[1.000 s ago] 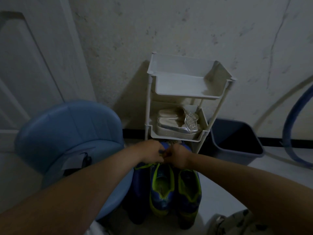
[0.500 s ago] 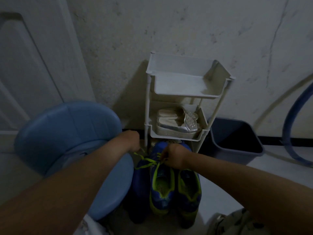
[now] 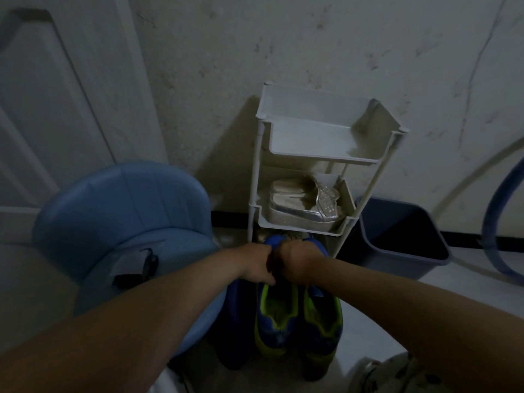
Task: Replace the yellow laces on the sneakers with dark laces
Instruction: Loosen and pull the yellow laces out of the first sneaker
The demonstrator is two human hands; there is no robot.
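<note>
Two hands, left hand (image 3: 255, 265) and right hand (image 3: 295, 262), both curled with any grip hidden, meet again over the sneakers (image 3: 279, 327) at lower centre of frame, the left back from drawing yellow lace sideways; unlacing judged ongoing.

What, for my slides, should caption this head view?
Left hand and right hand close together over blue sneakers, before a white rack.

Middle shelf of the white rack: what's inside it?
A pair of silver sandals, side by side. The shelf's front wall covers their soles' lower edge; anything behind them is hidden.
</note>
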